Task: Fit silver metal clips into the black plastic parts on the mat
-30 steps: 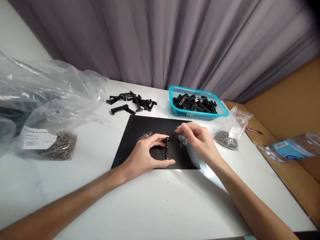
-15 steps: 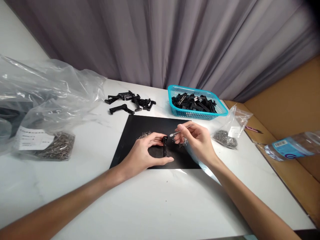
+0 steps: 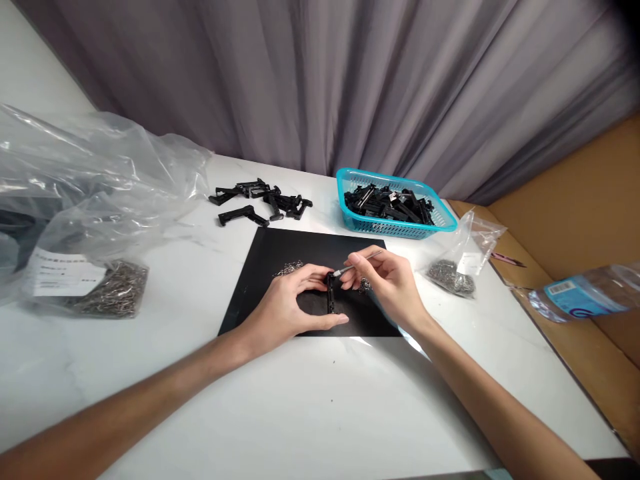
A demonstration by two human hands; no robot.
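Note:
My left hand (image 3: 290, 300) is closed on a narrow black plastic part (image 3: 331, 297), held over a black mat (image 3: 255, 280) with its long side running away from me. Pinched in my right hand (image 3: 387, 283) is a thin metal tool like tweezers (image 3: 357, 263), its pale tip at the far end of the black part. Whether the tip grips a small piece cannot be made out. Small metal pieces (image 3: 290, 268) lie in a pile on the mat behind my left hand. A second pile (image 3: 365, 285) is partly hidden by my right hand.
Several black plastic parts (image 3: 243, 213) lie on the white table at the back left. A blue basket (image 3: 395, 231) of such parts stands behind the mat. Bags of metal pieces (image 3: 115, 288) (image 3: 450, 277) sit at both sides. A plastic bottle (image 3: 585, 293) lies at the right.
My right hand has moved slightly left, bringing the tool's tip from beside the black part onto its far end. My left hand has kept its hold, nearly still.

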